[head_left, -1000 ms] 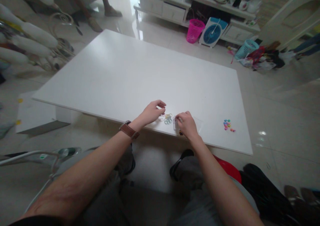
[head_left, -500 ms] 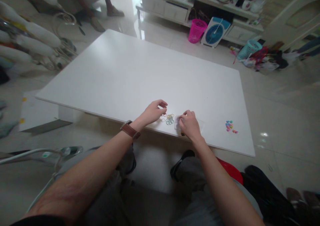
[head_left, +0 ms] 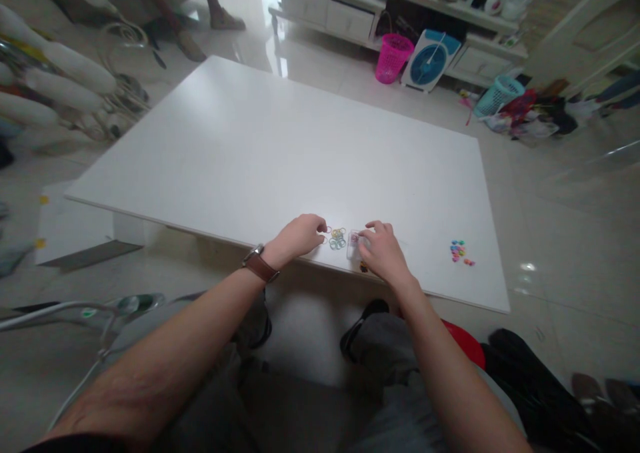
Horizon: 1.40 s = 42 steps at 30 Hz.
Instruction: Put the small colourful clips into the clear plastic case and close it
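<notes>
the right hand (head_left: 384, 251), fingers parted, is at the clear box (head_left: 353, 250); a careless push could drop it from the tabletop (head_left: 280, 146). left hand (head_left: 299, 235), beside loose rings (head_left: 337, 239): its grip i cannot tell.

Past both hands we have a broad open stretch of worktop (head_left: 280, 153), where a hand could sweep to the far edge. The crowding is along the near side: loose rings (head_left: 337, 239) fill the gap between our left hand (head_left: 303, 234) and the small clear box (head_left: 353, 247), and our right hand (head_left: 384, 253) covers part of that box. A dark piece (head_left: 363, 266) by the near edge hinders a low pass there. Farther right, we could slip through before the bright pieces (head_left: 457, 250).
</notes>
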Motion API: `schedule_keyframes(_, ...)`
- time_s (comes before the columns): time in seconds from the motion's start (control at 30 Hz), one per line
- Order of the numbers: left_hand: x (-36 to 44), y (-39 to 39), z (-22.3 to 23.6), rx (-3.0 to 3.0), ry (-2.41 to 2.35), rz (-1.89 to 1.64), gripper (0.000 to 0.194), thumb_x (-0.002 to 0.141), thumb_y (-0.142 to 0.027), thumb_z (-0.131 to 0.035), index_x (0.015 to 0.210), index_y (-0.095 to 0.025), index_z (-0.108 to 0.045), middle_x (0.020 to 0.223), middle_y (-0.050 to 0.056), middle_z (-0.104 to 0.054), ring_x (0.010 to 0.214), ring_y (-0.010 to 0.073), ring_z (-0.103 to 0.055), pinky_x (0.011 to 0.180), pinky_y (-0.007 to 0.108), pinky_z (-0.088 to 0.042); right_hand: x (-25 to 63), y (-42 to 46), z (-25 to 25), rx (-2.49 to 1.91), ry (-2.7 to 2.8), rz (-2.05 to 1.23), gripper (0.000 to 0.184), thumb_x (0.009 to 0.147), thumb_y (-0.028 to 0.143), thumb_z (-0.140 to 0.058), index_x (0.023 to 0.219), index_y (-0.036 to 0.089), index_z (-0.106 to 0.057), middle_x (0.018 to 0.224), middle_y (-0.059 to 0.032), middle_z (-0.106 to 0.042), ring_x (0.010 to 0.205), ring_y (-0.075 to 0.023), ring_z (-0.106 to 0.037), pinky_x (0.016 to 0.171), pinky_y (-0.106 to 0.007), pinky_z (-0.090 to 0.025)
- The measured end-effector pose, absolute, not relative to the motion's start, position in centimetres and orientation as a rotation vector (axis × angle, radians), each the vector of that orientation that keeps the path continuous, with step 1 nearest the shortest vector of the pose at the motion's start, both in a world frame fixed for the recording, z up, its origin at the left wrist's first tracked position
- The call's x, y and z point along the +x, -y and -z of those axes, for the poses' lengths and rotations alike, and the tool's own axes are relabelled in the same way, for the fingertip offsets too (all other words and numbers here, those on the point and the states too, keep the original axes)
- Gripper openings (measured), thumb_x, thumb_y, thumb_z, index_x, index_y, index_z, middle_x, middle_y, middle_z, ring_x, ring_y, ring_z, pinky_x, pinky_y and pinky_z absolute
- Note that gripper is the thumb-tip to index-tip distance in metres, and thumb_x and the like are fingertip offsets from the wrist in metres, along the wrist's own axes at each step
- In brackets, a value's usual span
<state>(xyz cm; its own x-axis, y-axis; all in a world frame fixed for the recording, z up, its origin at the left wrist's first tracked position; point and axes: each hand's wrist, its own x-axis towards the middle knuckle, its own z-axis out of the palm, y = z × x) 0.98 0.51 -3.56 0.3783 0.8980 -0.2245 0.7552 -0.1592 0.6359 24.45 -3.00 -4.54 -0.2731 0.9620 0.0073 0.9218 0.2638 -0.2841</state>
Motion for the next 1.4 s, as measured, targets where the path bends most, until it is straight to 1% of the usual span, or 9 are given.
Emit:
schedule_keyframes(0.1, 1.1, -0.3, 3.7, 1.979, -1.431, -0.24, 0.022, 0.081, -0.019, -0.063, 0.097, -0.017, -0.077, 0.085, 0.01, -0.075, 0.077, 0.0219, -0.068, 0.078, 0.03, -0.049, 24.3, 3.2, 4.7, -1.798, 2.377, -0.357, 0.023, 0.09, 0.021, -0.057, 0.103, 0.019, -0.075, 0.124, -0.0144, -0.06, 0.116, -0.033, -0.046, 0.093, -0.045, -0.047)
schedule_keyframes(0.27, 1.0, -0.2, 4.2, 2.039, -1.432, -0.217, 0.024, 0.082, -0.015, -0.059, 0.096, -0.017, -0.078, 0.091, 0.013, -0.076, 0.08, 0.0224, -0.068, 0.078, 0.03, -0.049, 24.3, 3.3, 3.6, -1.779, 2.315, -0.329, 0.022, 0.092, 0.025, -0.056, 0.102, 0.018, -0.074, 0.122, -0.0139, -0.061, 0.115, -0.0322, -0.047, 0.094, -0.046, -0.047)
schedule_keyframes(0.37, 0.9, -0.2, 4.6, 2.078, -1.44, -0.175, 0.029, 0.08, -0.01, -0.055, 0.097, -0.017, -0.077, 0.097, 0.012, -0.076, 0.086, 0.0217, -0.068, 0.08, 0.029, -0.049, 24.4, 3.4, 3.0, -1.754, 2.289, -0.34, 0.022, 0.092, 0.026, -0.056, 0.101, 0.018, -0.074, 0.121, -0.0135, -0.061, 0.115, -0.0317, -0.047, 0.095, -0.046, -0.047)
schedule_keyframes(0.5, 1.4, 0.1, 5.3, 2.133, -1.405, -0.156, 0.032, 0.079, -0.007, -0.053, 0.1, -0.017, -0.075, 0.098, 0.01, -0.074, 0.088, 0.0208, -0.067, 0.081, 0.029, -0.05, 24.4, 3.4, 2.7, -1.723, 2.284, -0.353, 0.023, 0.093, 0.028, -0.056, 0.101, 0.017, -0.074, 0.12, -0.0136, -0.061, 0.115, -0.0312, -0.047, 0.096, -0.046, -0.047)
schedule_keyframes(0.73, 3.0, 1.0, 7.0, 2.193, -1.425, -0.213, 0.027, 0.083, -0.014, -0.056, 0.105, -0.019, -0.071, 0.102, 0.009, -0.067, 0.088, 0.0208, -0.064, 0.081, 0.03, -0.049, 24.0, 3.5, 2.8, -1.737, 2.308, -0.389, 0.021, 0.092, 0.026, -0.057, 0.101, 0.018, -0.074, 0.122, -0.0132, -0.06, 0.117, -0.0309, -0.046, 0.097, -0.045, -0.046)
schedule_keyframes(1.03, 3.6, 1.6, 7.1, 2.224, -1.441, -0.216, 0.016, 0.083, -0.017, -0.059, 0.096, -0.018, -0.069, 0.098, 0.009, -0.066, 0.081, 0.0198, -0.062, 0.074, 0.03, -0.046, 24.1, 4.0, 2.6, -1.717, 2.32, -0.384, 0.02, 0.091, 0.024, -0.058, 0.103, 0.018, -0.074, 0.12, -0.0126, -0.061, 0.115, -0.0305, -0.047, 0.097, -0.044, -0.046)
schedule_keyframes(1.3, 4.1, 1.4, 7.3, 2.215, -1.392, -0.237, 0.011, 0.082, -0.021, -0.063, 0.089, -0.018, -0.071, 0.094, 0.008, -0.069, 0.084, 0.0213, -0.064, 0.081, 0.032, -0.048, 24.1, 3.8, 2.7, -1.726, 2.32, -0.401, 0.019, 0.091, 0.024, -0.059, 0.102, 0.019, -0.074, 0.121, -0.0127, -0.061, 0.115, -0.0304, -0.047, 0.097, -0.044, -0.046)
schedule_keyframes(1.4, 4.3, 1.4, 7.4, 2.234, -1.386, -0.222, 0.011, 0.083, -0.018, -0.061, 0.085, -0.018, -0.071, 0.093, 0.008, -0.07, 0.084, 0.0213, -0.065, 0.087, 0.034, -0.047, 24.0, 3.6, 2.7, -1.73, 2.329, -0.407, 0.019, 0.092, 0.025, -0.058, 0.102, 0.019, -0.074, 0.121, -0.013, -0.061, 0.116, -0.0305, -0.047, 0.097, -0.044, -0.046)
